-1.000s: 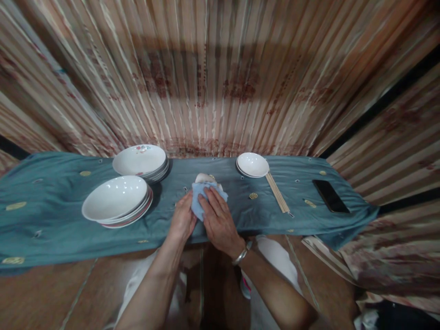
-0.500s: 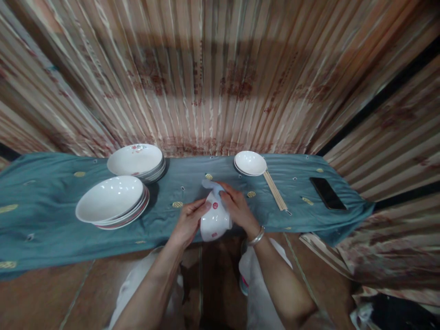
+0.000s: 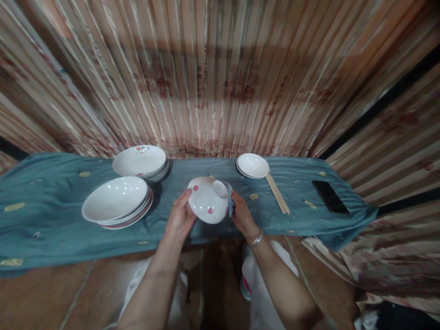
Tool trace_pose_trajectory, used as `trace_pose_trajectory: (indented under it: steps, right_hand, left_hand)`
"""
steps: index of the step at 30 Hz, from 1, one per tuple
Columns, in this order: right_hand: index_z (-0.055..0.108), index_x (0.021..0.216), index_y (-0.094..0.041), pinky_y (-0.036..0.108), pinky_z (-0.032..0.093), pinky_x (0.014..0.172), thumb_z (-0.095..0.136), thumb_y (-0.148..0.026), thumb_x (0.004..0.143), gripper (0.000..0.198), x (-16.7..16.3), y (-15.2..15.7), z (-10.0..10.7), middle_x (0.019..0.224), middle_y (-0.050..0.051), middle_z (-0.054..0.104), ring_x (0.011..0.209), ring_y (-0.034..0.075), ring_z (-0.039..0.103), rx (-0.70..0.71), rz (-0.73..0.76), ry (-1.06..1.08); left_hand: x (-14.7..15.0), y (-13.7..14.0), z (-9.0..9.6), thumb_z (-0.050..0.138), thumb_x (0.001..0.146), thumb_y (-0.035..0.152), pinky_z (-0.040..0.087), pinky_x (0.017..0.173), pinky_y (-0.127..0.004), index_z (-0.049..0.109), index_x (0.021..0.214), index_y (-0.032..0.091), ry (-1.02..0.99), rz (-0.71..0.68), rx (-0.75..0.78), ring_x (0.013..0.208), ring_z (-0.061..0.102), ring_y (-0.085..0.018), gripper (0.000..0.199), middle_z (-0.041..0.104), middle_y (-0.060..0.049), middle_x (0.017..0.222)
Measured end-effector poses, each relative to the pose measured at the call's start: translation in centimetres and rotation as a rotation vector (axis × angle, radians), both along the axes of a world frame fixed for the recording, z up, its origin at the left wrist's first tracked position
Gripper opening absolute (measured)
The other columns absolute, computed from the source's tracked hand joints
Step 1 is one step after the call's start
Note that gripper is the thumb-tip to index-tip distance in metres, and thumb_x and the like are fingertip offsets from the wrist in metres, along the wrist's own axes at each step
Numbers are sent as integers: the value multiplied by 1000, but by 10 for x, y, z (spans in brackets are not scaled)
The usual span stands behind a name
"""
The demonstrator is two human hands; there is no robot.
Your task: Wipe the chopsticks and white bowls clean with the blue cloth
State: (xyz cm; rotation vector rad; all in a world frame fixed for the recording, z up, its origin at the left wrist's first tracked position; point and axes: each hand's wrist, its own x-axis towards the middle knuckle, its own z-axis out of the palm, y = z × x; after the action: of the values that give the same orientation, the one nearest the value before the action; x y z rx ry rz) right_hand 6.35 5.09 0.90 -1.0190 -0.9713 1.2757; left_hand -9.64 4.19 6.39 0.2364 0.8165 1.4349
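Note:
A white bowl [image 3: 206,201] with small red marks is held over the front of the table, its outside and foot ring facing me. My left hand [image 3: 180,215] grips its rim on the left side, thumb on the outer wall. On the right, my right hand [image 3: 242,213], with a silver bangle at the wrist, is closed on a grey-blue cloth [image 3: 230,198] pressed against the bowl's side. Some of its fingers are hidden behind the bowl and cloth.
Two stacks of white dishes, a front stack [image 3: 115,199] and a rear stack [image 3: 140,160], stand on the left. Small white bowls [image 3: 253,165], wooden chopsticks [image 3: 277,195] and a black phone [image 3: 330,197] lie rightward on the teal tablecloth [image 3: 192,167]. A curtain [image 3: 213,91] hangs behind.
The bowl has been turned, so its foot ring now faces up toward me. My right hand and the cloth have shifted from over the bowl to its right side.

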Motion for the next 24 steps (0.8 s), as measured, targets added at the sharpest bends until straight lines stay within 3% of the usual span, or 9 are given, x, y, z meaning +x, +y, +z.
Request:
trace_pose_trajectory:
  steps: [3,7,11,15,18,21,24]
  right_hand:
    - [64,104,-18,27,54,79,49,-35,80,33,-11,-7,-7,98,5,72,90,16,66,-31,-47,20]
    - [63,113,-20,35,46,100,47,-38,84,38,-23,-17,-13,116,5,68,111,18,60,2,-143,-117]
    - [52,131,-23,43,33,113,43,-36,89,45,-37,-32,-19,135,5,57,128,20,50,63,-127,-335]
    - [29,148,-19,46,26,117,39,-29,95,55,-48,-51,-24,154,10,31,143,21,29,279,-53,-650]
    - [22,151,-20,48,26,118,35,-18,95,57,-51,-60,-20,159,10,17,147,22,16,512,-2,-889]
    - [21,151,-20,51,28,116,33,-8,92,61,-50,-60,-11,159,12,16,148,25,10,709,10,-1054]
    - [31,148,-17,51,32,113,34,-6,91,58,-47,-56,-2,154,15,28,147,26,13,785,-28,-1168]
  left_hand:
    - [0,3,2,67,74,7,56,59,-21,68,80,8,-32,50,-15,57,67,-13,6,74,-6,70]
    - [-2,6,3,62,77,4,57,64,-21,68,80,7,-40,122,-7,62,68,-13,7,74,-7,74]
    - [-5,8,1,63,77,4,56,70,-21,68,82,9,-46,148,31,66,69,-12,8,75,-7,77]
    - [-6,10,-2,66,74,4,55,72,-21,68,82,10,-49,153,71,68,69,-12,10,75,-7,80]
    - [-6,10,-4,68,71,4,54,69,-19,68,78,11,-44,157,71,66,68,-11,9,74,-5,77]
    - [-3,7,-6,74,66,9,51,60,-16,69,78,12,1,106,71,59,65,-9,14,73,-3,73]
    - [1,2,-9,80,59,15,48,55,-16,71,79,12,50,22,90,56,62,-9,22,72,-2,69]
